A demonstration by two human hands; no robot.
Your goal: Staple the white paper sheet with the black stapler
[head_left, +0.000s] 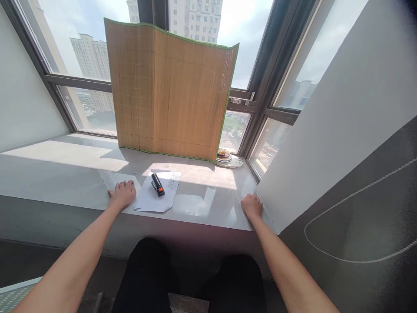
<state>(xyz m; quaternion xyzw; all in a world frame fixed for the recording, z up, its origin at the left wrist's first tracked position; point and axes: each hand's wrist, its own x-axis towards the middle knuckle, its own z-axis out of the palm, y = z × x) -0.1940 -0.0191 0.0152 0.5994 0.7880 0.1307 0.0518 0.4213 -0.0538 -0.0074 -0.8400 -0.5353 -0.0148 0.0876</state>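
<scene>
print on the white paper (150, 203) at lower centre is too small to read; a black-and-orange stapler (157, 185) lies on it. the left hand (123, 194) rests flat and open on the window ledge (65, 174) just beside the paper. the right hand (252, 206), loosely curled, rests at the ledge's right end, holding nothing.

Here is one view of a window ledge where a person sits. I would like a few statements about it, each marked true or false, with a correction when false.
1. The stapler lies on the sheet of paper. True.
2. The left hand holds the stapler. False: it rests on the ledge beside the paper, apart from the stapler.
3. The bamboo mat lies flat on the ledge. False: it stands upright before the window.
4. The right hand rests at the ledge's right end, near the white wall. True.
</scene>
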